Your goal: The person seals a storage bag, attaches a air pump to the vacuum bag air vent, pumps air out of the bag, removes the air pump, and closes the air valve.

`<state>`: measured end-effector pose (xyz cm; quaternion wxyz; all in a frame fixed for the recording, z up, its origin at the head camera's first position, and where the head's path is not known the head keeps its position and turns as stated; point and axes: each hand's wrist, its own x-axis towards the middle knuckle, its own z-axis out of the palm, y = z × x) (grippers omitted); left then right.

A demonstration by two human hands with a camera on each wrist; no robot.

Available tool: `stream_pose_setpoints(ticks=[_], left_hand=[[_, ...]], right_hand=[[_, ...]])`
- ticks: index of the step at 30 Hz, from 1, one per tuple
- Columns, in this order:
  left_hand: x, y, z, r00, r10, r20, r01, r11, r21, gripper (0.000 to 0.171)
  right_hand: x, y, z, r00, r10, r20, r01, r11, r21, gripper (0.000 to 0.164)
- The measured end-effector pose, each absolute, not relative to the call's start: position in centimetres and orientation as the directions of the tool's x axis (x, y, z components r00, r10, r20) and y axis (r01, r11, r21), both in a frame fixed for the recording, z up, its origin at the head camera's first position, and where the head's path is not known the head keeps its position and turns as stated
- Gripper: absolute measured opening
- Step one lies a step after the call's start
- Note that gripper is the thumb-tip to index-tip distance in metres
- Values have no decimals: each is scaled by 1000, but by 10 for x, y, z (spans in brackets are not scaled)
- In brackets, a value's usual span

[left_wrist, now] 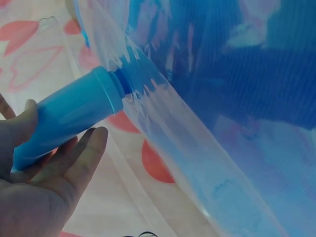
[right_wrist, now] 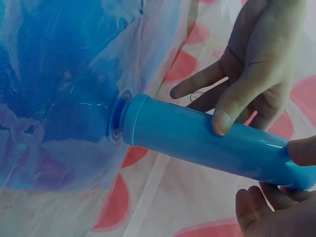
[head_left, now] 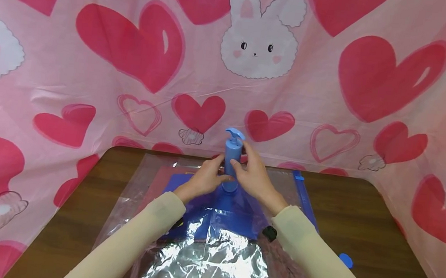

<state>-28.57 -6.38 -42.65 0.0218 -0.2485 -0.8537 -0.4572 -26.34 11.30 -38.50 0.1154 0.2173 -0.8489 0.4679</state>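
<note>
A light-blue hand air pump point(head_left: 233, 151) stands upright on a clear plastic storage bag point(head_left: 209, 269), its T-shaped handle at the top. In the left wrist view, the narrow neck of the pump point(left_wrist: 74, 108) meets the bag's film. My left hand point(head_left: 208, 174) holds the lower part of the barrel, thumb on one side and fingers loosely around the other. Higher up, just under the handle, my right hand point(head_left: 256, 173) grips the barrel; the right wrist view shows its thumb and curled fingers point(right_wrist: 254, 202) about it. Blue folded cloth point(head_left: 234, 222) lies inside the bag.
A blue zip slider point(head_left: 299, 178) sits at the bag's far right corner. On the brown table point(head_left: 346, 206), right of the bag, lies a small round blue cap point(head_left: 345, 260). A pink heart-patterned sheet point(head_left: 205, 78) hangs behind and at both sides.
</note>
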Motion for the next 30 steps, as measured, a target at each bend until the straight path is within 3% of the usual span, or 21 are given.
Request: stream_pose_setpoints(ticks=[9, 19, 30], left_hand=[[-284, -59, -426, -878, 384, 285, 455, 485, 747, 50], [-283, -59, -420, -877, 413, 245, 439, 480, 759, 47], [-283, -55, -415, -883, 378, 276, 449, 516, 729, 43]], right_hand=[[-270, 112, -390, -854, -213, 475, -511, 517, -686, 62], [-272, 117, -384, -862, -275, 426, -506, 420, -753, 68], [-274, 116, -388, -852, -247, 461, -520, 501, -692, 69]])
